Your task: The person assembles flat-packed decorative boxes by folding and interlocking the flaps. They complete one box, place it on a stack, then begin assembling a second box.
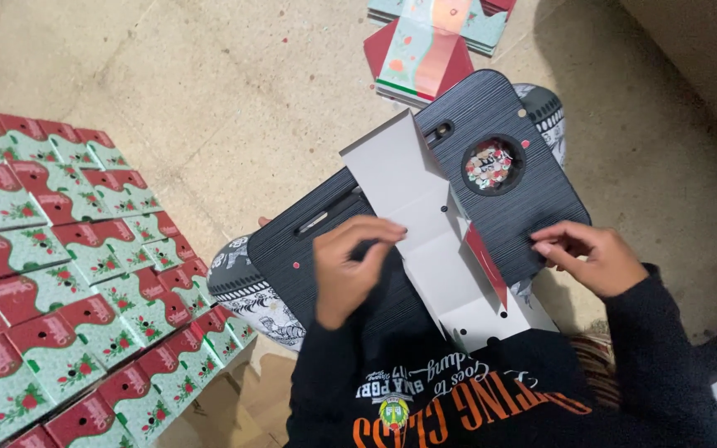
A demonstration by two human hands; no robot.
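Left hand [348, 264] fingers curled (palm down), right hand [587, 255] pinching, sleeves black
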